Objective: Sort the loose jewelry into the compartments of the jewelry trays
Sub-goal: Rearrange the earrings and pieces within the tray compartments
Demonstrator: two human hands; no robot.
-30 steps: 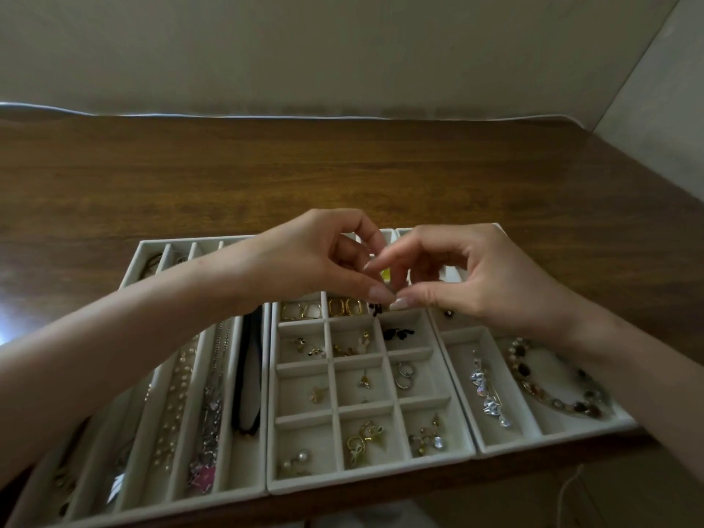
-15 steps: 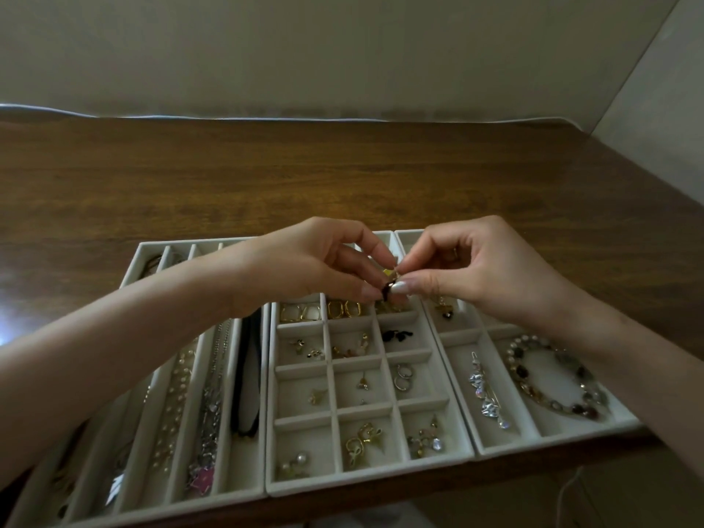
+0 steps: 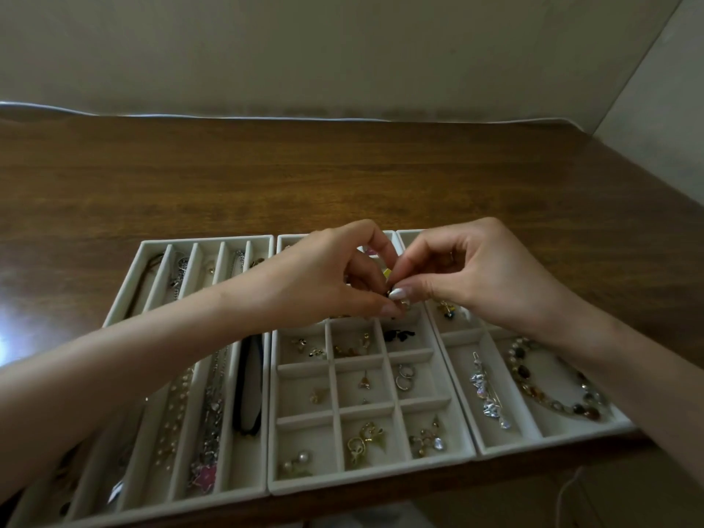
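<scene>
Our fingers (image 3: 410,292) meet tip to tip over the far end of the middle tray (image 3: 365,485). They are narrowed into a pinch on a small dark piece of jewelry (image 3: 390,294). The left hand (image 3: 324,276) holds it from below with the thumb and a curled forefinger. The right hand (image 3: 487,276) holds it from the other side, its pale thumbnail right against the piece. The other fingers of both hands are curled. What kind of piece it is, we cannot tell; it is too small and mostly hidden.

The piece hangs just above the tray's far compartments, not in any of them. Below it, in the grid of small compartments, lie a black pair of earrings (image 3: 398,334) and silver hoops (image 3: 404,376). In the near row are gold earrings (image 3: 364,440) and pearl earrings (image 3: 299,459).

The right tray (image 3: 552,444) touches the middle one. It holds a silver chain (image 3: 487,396) in one long compartment and a beaded bracelet (image 3: 552,388) in the next. A small yellow and dark piece (image 3: 445,310) sits in a compartment under our right hand.

The left tray (image 3: 152,509), also touching the middle one, has long lanes. In these lie a black cord necklace (image 3: 247,390), a pearl strand (image 3: 176,411) and a chain with a pink pendant (image 3: 207,475). Our left forearm crosses over this tray.

All three trays sit side by side at the near edge of the dark wooden counter (image 3: 343,173).
</scene>
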